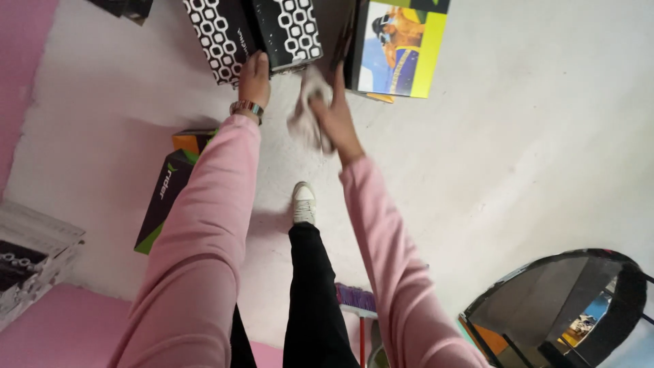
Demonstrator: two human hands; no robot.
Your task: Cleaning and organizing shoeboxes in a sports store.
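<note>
Head view: looking down past two pink sleeves to a pale floor strewn with shoe boxes.
Grey carton (30, 255): far to the left of both hands, at the frame's edge, well apart from the fingers.
Dark green-edged box (163, 197): lies on the floor below and left of the left wrist, an orange box (191, 141) just behind it.
Left hand (254, 78): fingers laid flat and spread a little against the lower edge of the black-and-white patterned box (252, 34); they press on it and do not wrap it. A metal watch band (246, 108) sits at the wrist.
Patterned box: directly above the left fingertips, touching them; stiff card, probably light (an empty one would skid), best steadied at an edge or corner.
Cloth (304, 109): a pale, crumpled rag between the two hands, bunched in the right fingers and hanging below them; soft, limp, easy to pinch anywhere.
Right hand (335, 112): fingers closed around the cloth, fingertips pointing up toward the gap between the boxes.
Yellow picture box (398, 48): just right of the right fingertips, near but whether touching I cannot tell.
White shoe (304, 203): below the hands, on the floor.
Broom head (355, 298): lower, beside the dark trouser leg.
Round mirror (572, 307): far right and low, well apart.
</note>
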